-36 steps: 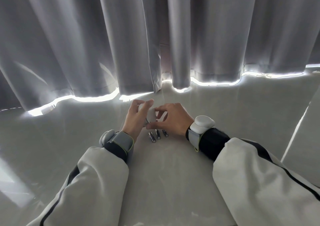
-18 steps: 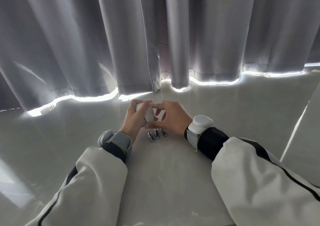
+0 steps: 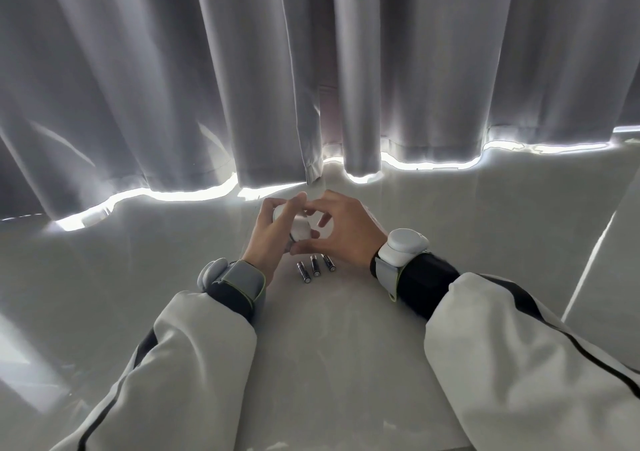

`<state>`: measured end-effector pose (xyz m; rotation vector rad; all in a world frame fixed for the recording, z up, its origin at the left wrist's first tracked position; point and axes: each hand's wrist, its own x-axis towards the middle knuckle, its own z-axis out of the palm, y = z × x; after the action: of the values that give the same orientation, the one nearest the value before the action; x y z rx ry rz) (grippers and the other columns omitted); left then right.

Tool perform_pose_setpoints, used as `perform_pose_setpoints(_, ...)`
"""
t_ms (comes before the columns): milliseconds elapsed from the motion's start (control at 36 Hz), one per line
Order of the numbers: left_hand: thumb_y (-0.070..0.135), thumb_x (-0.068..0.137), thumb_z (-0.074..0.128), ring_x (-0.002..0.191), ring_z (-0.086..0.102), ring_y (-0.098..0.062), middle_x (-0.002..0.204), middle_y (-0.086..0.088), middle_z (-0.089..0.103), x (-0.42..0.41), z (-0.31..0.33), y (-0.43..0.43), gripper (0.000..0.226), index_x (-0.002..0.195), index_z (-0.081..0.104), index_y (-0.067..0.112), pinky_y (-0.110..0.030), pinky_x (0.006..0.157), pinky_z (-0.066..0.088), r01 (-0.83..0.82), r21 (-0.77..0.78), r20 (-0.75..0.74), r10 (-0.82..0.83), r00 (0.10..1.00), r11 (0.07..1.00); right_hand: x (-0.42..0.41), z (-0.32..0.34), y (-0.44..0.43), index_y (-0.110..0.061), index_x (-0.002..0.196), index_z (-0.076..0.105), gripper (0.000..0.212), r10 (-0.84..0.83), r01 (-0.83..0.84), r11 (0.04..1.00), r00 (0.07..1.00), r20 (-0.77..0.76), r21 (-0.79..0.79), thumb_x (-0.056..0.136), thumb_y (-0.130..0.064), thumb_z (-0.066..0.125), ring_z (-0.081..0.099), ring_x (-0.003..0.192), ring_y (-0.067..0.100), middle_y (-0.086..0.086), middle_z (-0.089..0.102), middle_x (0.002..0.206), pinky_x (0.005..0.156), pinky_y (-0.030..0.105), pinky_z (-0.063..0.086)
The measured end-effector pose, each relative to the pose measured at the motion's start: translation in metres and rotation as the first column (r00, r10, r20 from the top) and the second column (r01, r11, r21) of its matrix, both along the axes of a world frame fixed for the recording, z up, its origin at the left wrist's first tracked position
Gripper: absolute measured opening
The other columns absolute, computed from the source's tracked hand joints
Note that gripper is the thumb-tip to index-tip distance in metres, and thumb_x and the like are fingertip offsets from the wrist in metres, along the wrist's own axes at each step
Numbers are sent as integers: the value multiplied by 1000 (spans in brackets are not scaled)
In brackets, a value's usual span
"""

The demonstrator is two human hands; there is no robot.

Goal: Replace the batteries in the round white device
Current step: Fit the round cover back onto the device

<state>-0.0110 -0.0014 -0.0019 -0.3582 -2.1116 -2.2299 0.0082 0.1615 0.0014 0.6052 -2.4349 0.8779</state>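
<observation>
The round white device (image 3: 300, 229) is held a little above the pale surface, between both hands. My left hand (image 3: 270, 236) wraps it from the left, with the thumb and fingers over its top and side. My right hand (image 3: 346, 232) pinches it from the right, thumb under its lower edge and fingers arched over the top. Most of the device is hidden by the fingers. Three dark batteries (image 3: 314, 265) lie side by side on the surface just below the hands.
Grey curtains (image 3: 311, 69) hang close behind the hands, with bright light along their hem. A pale glossy surface (image 3: 329, 346) stretches toward me. A raised pale edge (image 3: 595, 260) runs along the right. Both wrists carry strapped-on white sensor units.
Both hands have lifted the device slightly and drawn together over it. The right fingers have shifted around its right side. The batteries have not moved.
</observation>
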Motion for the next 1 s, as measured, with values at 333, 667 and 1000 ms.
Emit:
perform_pose_setpoints(333,49,96,71,87,79,-31,109,-8,72,9,4,4,46,119,49,15,-66,85,62,-2,-64,-25,1,1000,998,4,3,-1,-45,124,71,62,-17,17,1000,1000,-14,-4,69,-70,84,65,88,6,-17,64,109,86,34,56)
perform_pose_setpoints(667,62,91,44,97,67,-27,119,-19,69,12,11,5,76,141,46,4,-49,92,57,-43,21,10,43,999,999,-3,-2,-4,-37,114,63,67,-69,69,998,998,8,-2,67,-84,73,64,84,2,-22,60,110,81,29,52)
perform_pose_setpoints(1000,53,100,44,93,55,-26,104,-15,56,22,15,16,59,126,53,0,-43,88,48,-67,68,-24,68,997,995,-1,-3,-4,-32,92,38,52,-159,165,979,986,-57,123,90,-84,37,46,65,-6,-24,43,82,62,21,31)
